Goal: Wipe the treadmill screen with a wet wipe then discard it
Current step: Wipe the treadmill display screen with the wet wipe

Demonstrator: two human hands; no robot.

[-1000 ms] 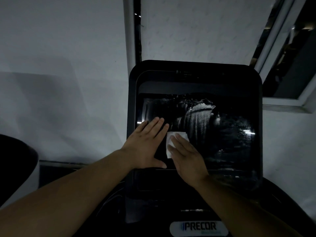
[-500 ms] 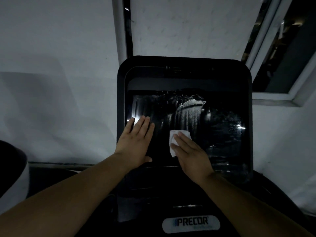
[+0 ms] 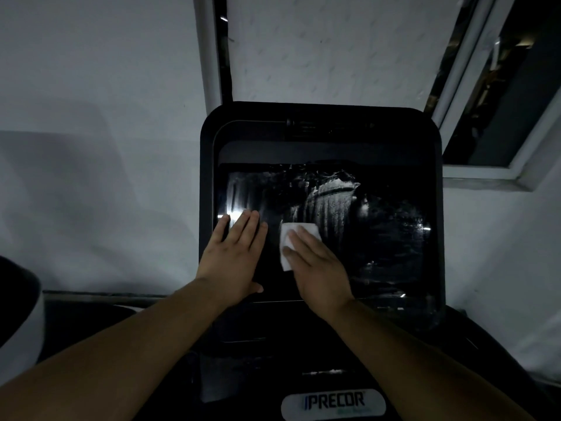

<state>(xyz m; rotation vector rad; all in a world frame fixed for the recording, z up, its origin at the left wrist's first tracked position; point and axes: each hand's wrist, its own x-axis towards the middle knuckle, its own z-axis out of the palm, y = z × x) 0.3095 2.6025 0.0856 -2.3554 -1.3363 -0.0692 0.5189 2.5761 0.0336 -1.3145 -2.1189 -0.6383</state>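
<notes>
**Me:** While my right hand (image 3: pixel 318 265) lies flat with straight fingers, it presses the wet wipe (image 3: pixel 296 243) against the treadmill screen (image 3: pixel 379 232), left of the middle. Nothing is pinched; the wipe is simply pinned under my fingertips.

**Partner:** And your left hand?

**Me:** My left hand (image 3: pixel 235 256) is flat as well, fingers straight and together, resting on the screen's left part near the bezel, holding nothing. It sits just beside the wipe, not touching it.

**Partner:** How will that wipe handle?

**Me:** I judge it light, soft and limp, a folded white square that would bunch up if pushed from 1 edge. Pressing down across its middle looks best for wiping. To lift it, I'd pinch a free corner, since damp cloth probably clings to glass.

**Partner:** And the screen?

**Me:** Stiff, smooth, likely slippery where wet. Streaks and smears show across the middle and right, so I judge the wiping unfinished.

**Partner:** Any bin for discarding it?

**Me:** A dark, rounded shape (image 3: pixel 18 314) sits at the far left edge; I cannot tell whether it is a container or what it holds.
</notes>
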